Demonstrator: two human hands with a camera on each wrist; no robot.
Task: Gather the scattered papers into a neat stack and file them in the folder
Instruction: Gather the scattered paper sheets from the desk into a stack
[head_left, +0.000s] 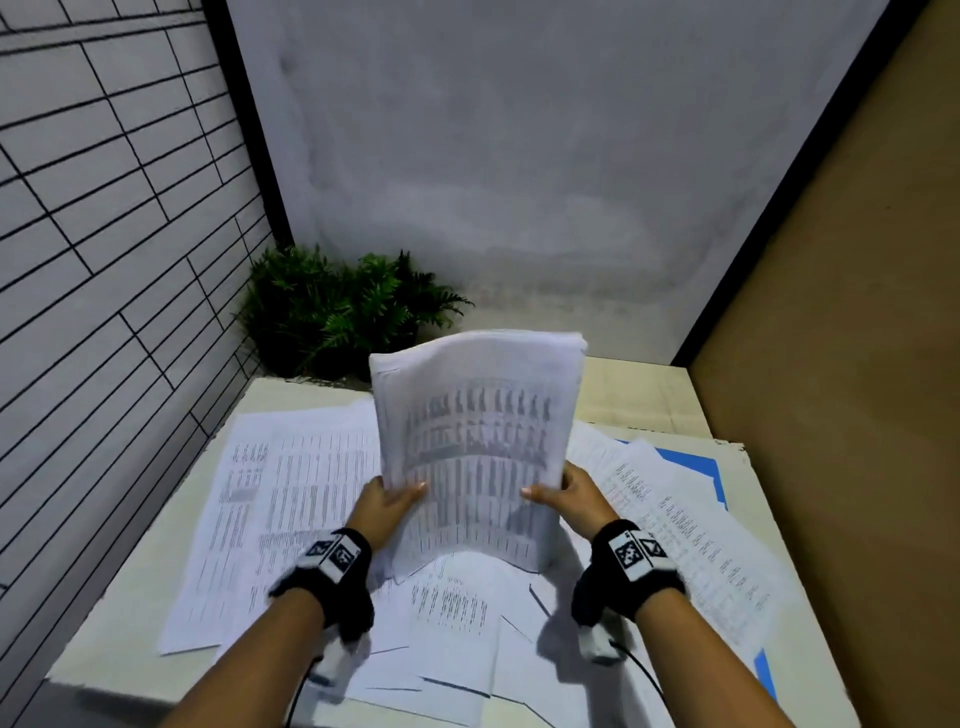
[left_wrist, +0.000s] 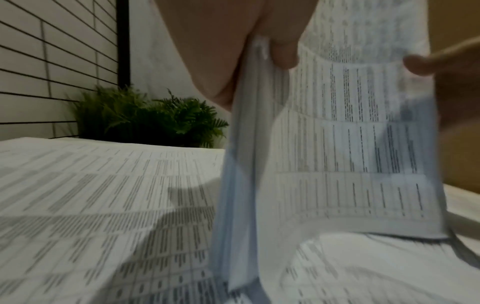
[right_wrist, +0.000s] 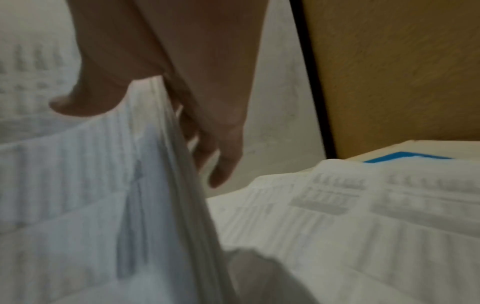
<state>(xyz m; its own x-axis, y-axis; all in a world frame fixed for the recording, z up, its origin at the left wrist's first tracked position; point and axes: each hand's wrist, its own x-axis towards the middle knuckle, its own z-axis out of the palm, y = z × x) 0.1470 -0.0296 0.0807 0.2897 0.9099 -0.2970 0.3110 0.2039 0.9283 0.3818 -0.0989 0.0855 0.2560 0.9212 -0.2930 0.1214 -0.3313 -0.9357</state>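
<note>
A stack of printed papers (head_left: 475, 436) stands upright on its lower edge above the table, bowed toward me. My left hand (head_left: 387, 501) grips its left edge, thumb on the front; the same stack (left_wrist: 337, 144) and left hand (left_wrist: 265, 47) fill the left wrist view. My right hand (head_left: 569, 493) grips the right edge, thumb in front and fingers behind, as the right wrist view shows the right hand (right_wrist: 166, 98) on the stack (right_wrist: 103, 185). Several loose sheets (head_left: 291, 499) lie scattered beneath. A blue folder (head_left: 696, 460) lies at the right, mostly covered by sheets.
A green potted plant (head_left: 337, 306) stands at the table's far left corner against the grey wall. A tiled wall (head_left: 104, 208) runs along the left and a brown board (head_left: 831, 312) along the right. The cream table (head_left: 639, 395) shows bare at the back right.
</note>
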